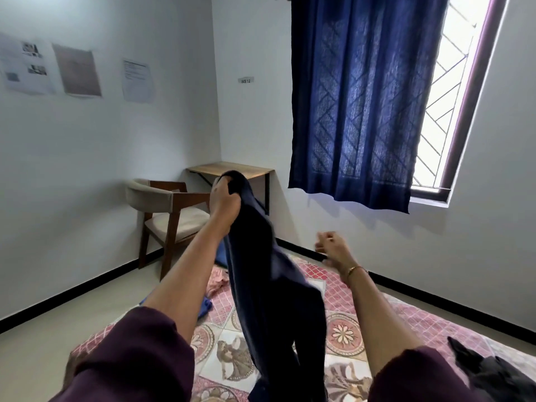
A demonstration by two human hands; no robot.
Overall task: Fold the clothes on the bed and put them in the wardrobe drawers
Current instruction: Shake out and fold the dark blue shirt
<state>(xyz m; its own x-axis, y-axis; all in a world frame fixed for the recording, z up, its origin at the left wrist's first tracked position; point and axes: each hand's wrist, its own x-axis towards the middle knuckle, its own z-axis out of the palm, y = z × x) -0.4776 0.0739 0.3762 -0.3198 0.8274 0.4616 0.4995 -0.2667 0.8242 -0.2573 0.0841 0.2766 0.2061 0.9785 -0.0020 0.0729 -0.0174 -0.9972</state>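
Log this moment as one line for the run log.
left hand: grips dark navy garment, held up over bed | right hand: blurred, grip unclear | other clothes unfolded on bed | phase: pre-fold

The person wears a dark maroon top with loose sleeves [136, 355] ending near the elbows, leaving both forearms bare; a thin gold bangle [354, 269] circles the right wrist beside a faint red thread

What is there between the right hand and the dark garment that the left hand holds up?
In the head view, nothing is between the right hand and the dark garment; behind that gap only the bed cover and the wall show.
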